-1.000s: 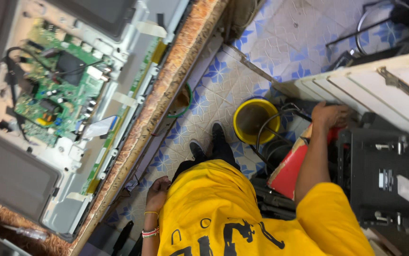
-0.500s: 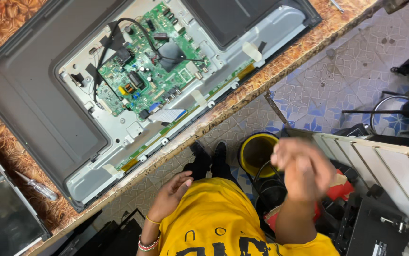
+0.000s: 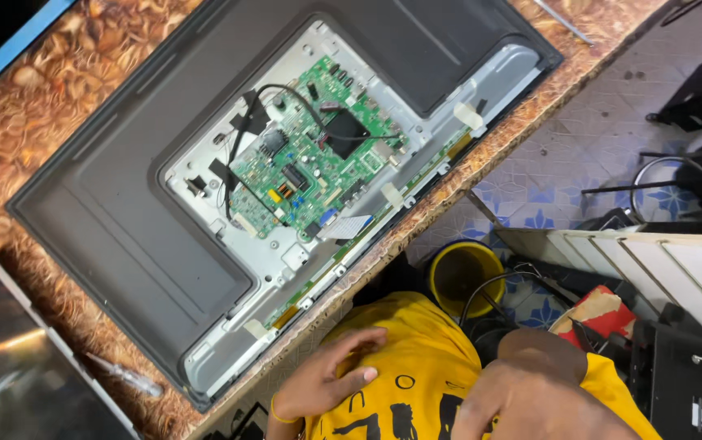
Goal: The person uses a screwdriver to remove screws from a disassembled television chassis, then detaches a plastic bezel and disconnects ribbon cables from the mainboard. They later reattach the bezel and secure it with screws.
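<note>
A flat television set lies face down on a brown patterned worktop, filling the upper left and middle of the frame, its rear cover off over the centre so that the pale metal chassis shows. A green circuit board sits in that opening, with a black cable looping across it and a white ribbon cable at its lower edge. The person's left hand is at the bottom centre of the frame, resting flat on the yellow shirt, fingers loosely spread and holding nothing; it lies just below the set's lower edge, not touching it. The right hand is at the lower right, very close to the camera and blurred, so whether its fingers are curled or spread cannot be told. A screwdriver with a clear handle lies on the worktop at the lower left, beside the set's corner. On the blue and white tiled floor to the right stand a yellow bucket and a red package.
</note>
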